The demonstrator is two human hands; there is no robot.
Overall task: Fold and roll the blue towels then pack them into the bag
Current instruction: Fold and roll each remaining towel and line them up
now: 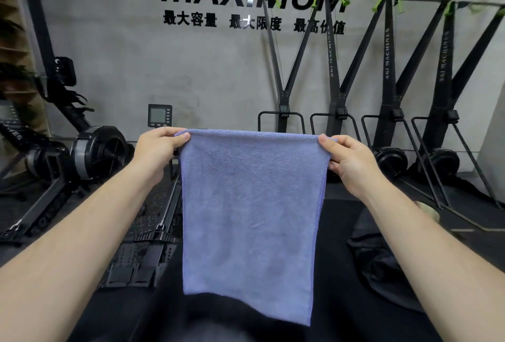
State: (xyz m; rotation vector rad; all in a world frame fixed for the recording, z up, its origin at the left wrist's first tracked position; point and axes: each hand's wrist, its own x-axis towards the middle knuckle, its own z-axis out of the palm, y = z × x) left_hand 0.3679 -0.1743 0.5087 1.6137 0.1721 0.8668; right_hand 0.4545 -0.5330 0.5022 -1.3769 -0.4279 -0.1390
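A blue towel (250, 216) hangs straight down in front of me, folded over along its top edge and stretched flat between both hands. My left hand (159, 150) pinches the top left corner between thumb and fingers. My right hand (347, 160) pinches the top right corner the same way. The towel's bottom edge dangles over a dark surface near my lap. A black fabric item (382, 268), possibly the bag, lies crumpled at the lower right, partly hidden by my right forearm.
Rowing machines (90, 156) stand on the dark gym floor at the left, one rail (161, 232) running toward me. Several ski machines (390, 112) line the grey wall at the right. A small monitor (159, 115) stands behind the towel.
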